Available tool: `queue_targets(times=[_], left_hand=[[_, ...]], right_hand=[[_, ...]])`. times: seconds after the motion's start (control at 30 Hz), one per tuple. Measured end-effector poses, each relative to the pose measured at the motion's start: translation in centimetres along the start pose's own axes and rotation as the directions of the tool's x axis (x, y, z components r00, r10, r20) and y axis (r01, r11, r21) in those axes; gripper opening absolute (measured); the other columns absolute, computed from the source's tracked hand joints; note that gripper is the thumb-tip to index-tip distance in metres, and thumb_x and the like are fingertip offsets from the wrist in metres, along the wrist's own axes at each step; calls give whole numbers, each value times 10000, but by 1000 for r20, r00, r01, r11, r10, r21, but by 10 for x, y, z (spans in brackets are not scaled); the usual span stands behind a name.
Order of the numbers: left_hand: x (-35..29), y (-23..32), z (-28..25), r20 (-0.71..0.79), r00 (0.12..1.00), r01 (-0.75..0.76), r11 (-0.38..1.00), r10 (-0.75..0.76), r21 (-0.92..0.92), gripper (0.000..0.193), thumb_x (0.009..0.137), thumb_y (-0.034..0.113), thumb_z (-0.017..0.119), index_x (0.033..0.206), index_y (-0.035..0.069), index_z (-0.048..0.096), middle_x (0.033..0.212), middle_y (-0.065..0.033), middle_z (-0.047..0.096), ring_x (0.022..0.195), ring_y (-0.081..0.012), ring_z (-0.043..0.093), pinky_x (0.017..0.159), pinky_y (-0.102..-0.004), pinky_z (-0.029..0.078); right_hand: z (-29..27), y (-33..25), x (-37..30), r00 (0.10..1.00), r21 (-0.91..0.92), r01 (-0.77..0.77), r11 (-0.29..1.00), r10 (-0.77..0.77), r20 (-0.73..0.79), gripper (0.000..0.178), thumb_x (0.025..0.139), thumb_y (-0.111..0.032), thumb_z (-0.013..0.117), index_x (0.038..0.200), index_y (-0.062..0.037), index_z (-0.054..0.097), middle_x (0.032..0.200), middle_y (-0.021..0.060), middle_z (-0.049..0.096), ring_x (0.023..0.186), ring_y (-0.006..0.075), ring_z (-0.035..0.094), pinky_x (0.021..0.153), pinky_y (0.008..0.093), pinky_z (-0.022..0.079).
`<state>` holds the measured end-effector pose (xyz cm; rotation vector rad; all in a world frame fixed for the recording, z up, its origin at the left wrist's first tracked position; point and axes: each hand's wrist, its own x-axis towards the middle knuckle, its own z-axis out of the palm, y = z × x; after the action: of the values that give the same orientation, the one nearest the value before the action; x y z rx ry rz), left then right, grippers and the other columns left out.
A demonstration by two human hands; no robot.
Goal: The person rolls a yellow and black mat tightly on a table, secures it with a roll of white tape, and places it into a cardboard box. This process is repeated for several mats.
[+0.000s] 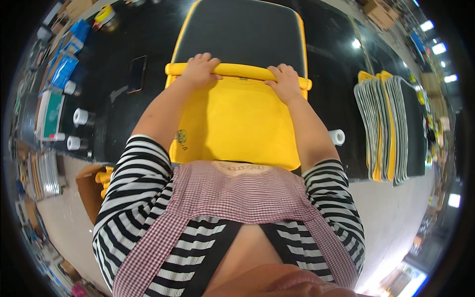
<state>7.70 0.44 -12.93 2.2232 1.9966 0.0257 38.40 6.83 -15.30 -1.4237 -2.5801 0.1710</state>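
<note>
A yellow mat [242, 123] with rounded corners lies in front of me on a black table, its near end by my apron. Across its far side runs a yellow roll [242, 70], a tube-like band wider than the mat. My left hand [200, 70] is closed over the roll left of its middle, fingers on the far side. Toward the roll's right end, my right hand [285, 83] grips it in the same way. Beyond the roll stretches a dark grey panel [242, 32] with a yellow edge; I cannot tell whether it belongs to the same mat.
On the black table [116, 44] a phone [137, 74] lies to the left, with several white rolls [80, 117] near the left edge. Another white roll [337, 137] is by my right forearm. A stack of grey and yellow mats [383, 128] stands at the right.
</note>
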Motion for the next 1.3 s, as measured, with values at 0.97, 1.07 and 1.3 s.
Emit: queue_targets(times=[0.97,1.07,1.3], left_hand=[[-116,46,55,-418,881,-305,942,223,-141,293,909,256,732,1190,173,758,1253,-59,669,1263,-268,577,1107,-463,434],[-96,44,73,-626,768,-183,983,135,-11,285,947,227,687,1223,195,749,1388,-57,654,1377,-258,527,1236,-528,303],[-68,-24,14,-184,909,394,915,-374,88,458,1000,437,638,1362,161,692,1498,-128,588,1452,-350,449,1234,-597,264]], right_hand=[[11,-53,-101,987,-92,161,983,-161,4,557,1027,-390,602,1497,-95,556,1601,202,463,1532,392,353,1268,543,225],[12,-27,-44,990,-23,142,990,-142,-25,539,1020,-418,619,1453,-97,602,1537,190,520,1468,385,427,1233,515,295],[2,8,-48,987,-72,-161,984,158,-41,366,1010,-392,649,1113,-54,745,1108,140,670,1062,367,621,952,472,498]])
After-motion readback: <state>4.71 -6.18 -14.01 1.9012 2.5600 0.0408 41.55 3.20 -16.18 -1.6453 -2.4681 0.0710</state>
